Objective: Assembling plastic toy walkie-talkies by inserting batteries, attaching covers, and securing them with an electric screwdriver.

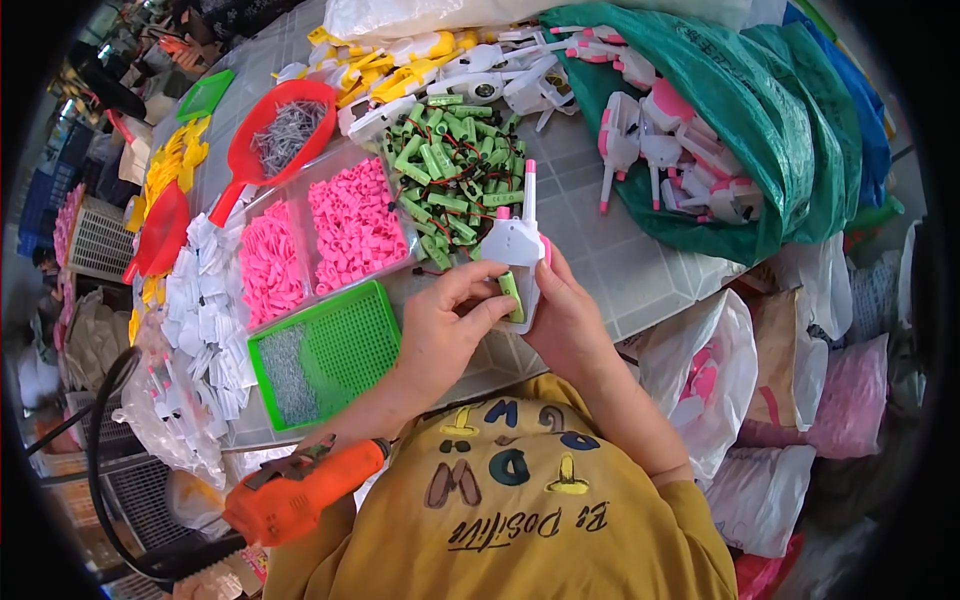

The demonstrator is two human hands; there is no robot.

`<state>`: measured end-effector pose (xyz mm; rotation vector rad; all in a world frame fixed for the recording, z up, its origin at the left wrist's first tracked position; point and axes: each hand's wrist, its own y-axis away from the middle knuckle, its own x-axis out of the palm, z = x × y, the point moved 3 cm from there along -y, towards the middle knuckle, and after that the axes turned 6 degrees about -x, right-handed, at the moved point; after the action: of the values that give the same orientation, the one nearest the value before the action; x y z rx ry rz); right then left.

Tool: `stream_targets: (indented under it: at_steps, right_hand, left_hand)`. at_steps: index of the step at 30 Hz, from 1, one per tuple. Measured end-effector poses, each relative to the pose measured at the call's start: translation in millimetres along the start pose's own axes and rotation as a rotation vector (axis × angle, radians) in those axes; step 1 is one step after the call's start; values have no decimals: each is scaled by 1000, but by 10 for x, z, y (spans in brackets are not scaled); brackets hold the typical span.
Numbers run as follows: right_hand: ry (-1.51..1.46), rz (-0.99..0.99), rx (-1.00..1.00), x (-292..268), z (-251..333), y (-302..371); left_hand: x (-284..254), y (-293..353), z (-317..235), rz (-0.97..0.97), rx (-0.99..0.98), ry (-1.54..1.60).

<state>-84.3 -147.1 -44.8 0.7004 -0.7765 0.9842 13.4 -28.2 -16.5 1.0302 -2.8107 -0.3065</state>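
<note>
My right hand is wrapped round a white plastic casing with a long pink-tipped nozzle, which points away from me. At the casing's lower end, the fingers of my left hand are closed on a green battery. I cannot tell how deep the battery sits inside, as fingers partly cover it. Just beyond the casing lies a heap of green battery packs with red and black wires.
Left of my hands stand a clear tray of pink parts, a green basket of small metal pieces and a red scoop of screws. A green sack holds finished-looking casings. An orange power screwdriver hangs near my left arm.
</note>
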Motion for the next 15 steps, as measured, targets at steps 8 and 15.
stream_targets:
  at_steps: [8, 15]
  right_hand:
    - [57, -21, 28, -13, 12, -15]
    - [17, 42, 51, -14, 4, 11]
  left_hand:
    - [-31, -11, -25, -60, 83, -47]
    - [31, 13, -69, -47, 115, -191]
